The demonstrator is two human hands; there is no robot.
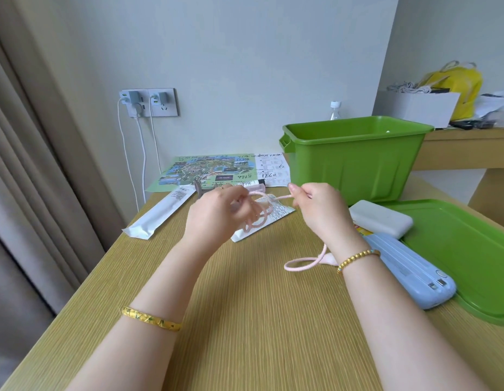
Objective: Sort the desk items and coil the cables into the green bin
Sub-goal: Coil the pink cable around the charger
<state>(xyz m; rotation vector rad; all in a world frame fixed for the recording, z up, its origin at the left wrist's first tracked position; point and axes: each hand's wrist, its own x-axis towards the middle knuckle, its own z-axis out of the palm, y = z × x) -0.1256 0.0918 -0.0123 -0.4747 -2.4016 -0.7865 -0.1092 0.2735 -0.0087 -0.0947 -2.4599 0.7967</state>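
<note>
A pink braided cable (298,263) runs between both hands above the wooden desk (245,320). My left hand (221,213) grips several coiled loops of it. My right hand (319,206) pinches the strand just right of the coil, and the cable's free end loops down onto the desk under my right wrist. The green bin (358,159) stands open at the back right, apart from both hands. Its green lid (465,249) lies flat at the right. A white power bank (381,218) and a pale blue power bank (408,275) lie beside the lid.
Two white packets (157,213) (276,214) lie beyond my hands, with a printed map sheet (214,170) behind them. A wall socket (147,103) holds chargers with white cords hanging down. A bottle (335,110) stands behind the bin. A curtain hangs at the left.
</note>
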